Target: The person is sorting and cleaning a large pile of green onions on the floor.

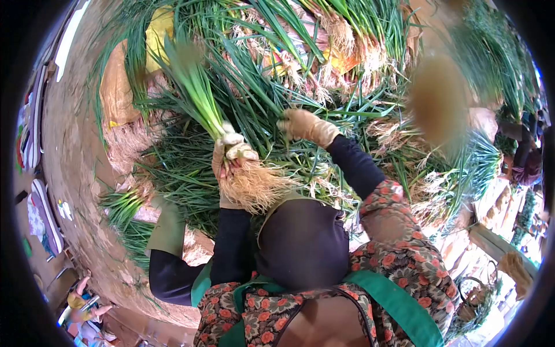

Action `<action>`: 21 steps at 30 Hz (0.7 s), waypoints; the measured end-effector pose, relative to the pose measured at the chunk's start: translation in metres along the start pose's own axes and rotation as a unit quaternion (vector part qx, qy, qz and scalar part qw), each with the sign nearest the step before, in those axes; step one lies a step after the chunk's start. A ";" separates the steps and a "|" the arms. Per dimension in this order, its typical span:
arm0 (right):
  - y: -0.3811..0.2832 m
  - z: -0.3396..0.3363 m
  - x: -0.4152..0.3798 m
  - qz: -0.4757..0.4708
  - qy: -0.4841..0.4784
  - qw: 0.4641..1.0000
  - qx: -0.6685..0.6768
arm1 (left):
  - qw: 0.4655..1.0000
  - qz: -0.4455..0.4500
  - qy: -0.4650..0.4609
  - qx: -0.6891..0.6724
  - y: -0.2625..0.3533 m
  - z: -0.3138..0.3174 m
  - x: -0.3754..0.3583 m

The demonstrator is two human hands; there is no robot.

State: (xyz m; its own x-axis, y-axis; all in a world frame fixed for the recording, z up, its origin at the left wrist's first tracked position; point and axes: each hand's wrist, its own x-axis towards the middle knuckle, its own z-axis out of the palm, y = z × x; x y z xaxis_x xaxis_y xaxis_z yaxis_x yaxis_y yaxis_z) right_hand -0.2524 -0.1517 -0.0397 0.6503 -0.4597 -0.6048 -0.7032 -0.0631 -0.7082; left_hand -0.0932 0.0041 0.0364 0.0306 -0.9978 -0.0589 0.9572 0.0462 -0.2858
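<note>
Green-leaved spring onion bunch (pixel 199 95) is clamped at its white neck by the left hand (pixel 231 151), fingers closed around it — roots (pixel 254 185) hanging toward the person, leaves pointing away, which keeps the stalks aligned. Right hand (pixel 306 126), gloved, reaches into the onion pile (pixel 358 52) spread across the ground; whether its fingers grip anything cannot be determined.

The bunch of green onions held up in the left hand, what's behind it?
Behind the bunch of green onions with pale roots gripped by the gloved left hand lies a pile of loose green onions. The ground under that pile is covered.
</note>
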 end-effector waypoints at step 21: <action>0.025 0.030 -0.018 -0.082 -0.084 0.895 0.430 | 0.820 0.006 0.289 0.493 -0.012 -0.028 0.025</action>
State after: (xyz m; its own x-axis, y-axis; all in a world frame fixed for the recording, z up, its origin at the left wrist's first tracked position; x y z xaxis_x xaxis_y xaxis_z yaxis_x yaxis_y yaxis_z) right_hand -0.2728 -0.1180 -0.0575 0.8101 -0.3620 -0.4612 -0.1600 0.6203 -0.7679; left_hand -0.1123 -0.0206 0.0117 0.1730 -0.7945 -0.5821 0.7340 -0.2900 0.6140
